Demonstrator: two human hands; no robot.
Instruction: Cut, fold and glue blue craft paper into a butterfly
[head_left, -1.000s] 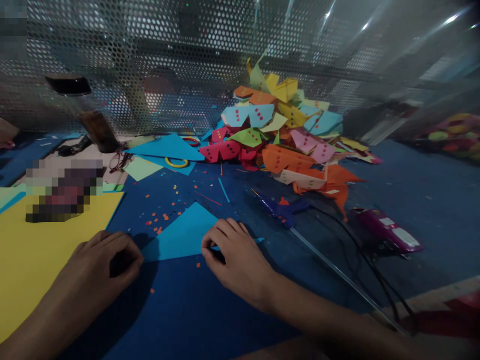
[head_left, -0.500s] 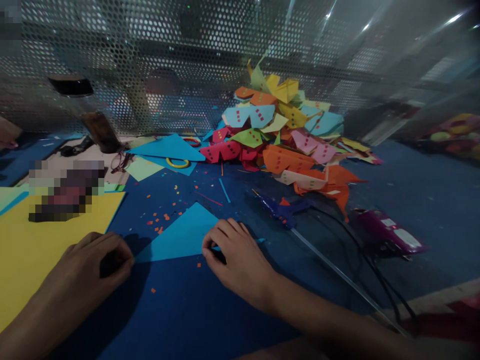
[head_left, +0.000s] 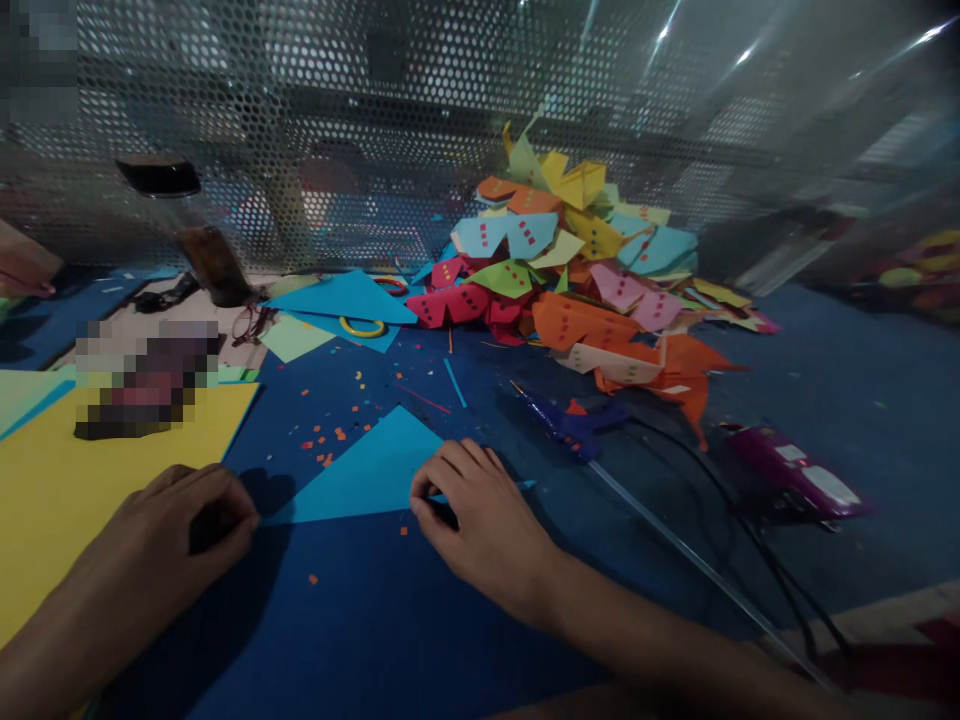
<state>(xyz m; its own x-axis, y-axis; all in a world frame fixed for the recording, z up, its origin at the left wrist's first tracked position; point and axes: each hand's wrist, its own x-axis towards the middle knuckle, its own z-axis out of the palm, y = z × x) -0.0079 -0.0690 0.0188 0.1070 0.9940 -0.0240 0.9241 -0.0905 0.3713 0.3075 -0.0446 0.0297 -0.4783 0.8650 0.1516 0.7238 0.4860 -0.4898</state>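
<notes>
A sheet of blue paper (head_left: 367, 470), folded into a triangle, lies on the dark blue table with its straight edge towards me. My left hand (head_left: 180, 530) is closed in a pinch, thumb and forefinger together at the paper's left corner. Over the triangle's right part rests my right hand (head_left: 480, 525), fingers curled together on the paper. The right tip of the paper pokes out beyond the knuckles. Beside my left hand lies a yellow sheet (head_left: 45, 500), partly under the forearm.
A blue glue gun (head_left: 562, 425) with a clear glue stick lies at right, near a purple device (head_left: 802, 470). Behind stands a pile of folded paper shapes (head_left: 570, 260). A bottle (head_left: 210, 260), scissors with yellow handles (head_left: 364, 328) and another person's hand (head_left: 26, 265) are at left.
My left hand has slid a little left along the paper's near edge, baring more of its left corner. My right hand stays on the paper. The view has shifted slightly.
</notes>
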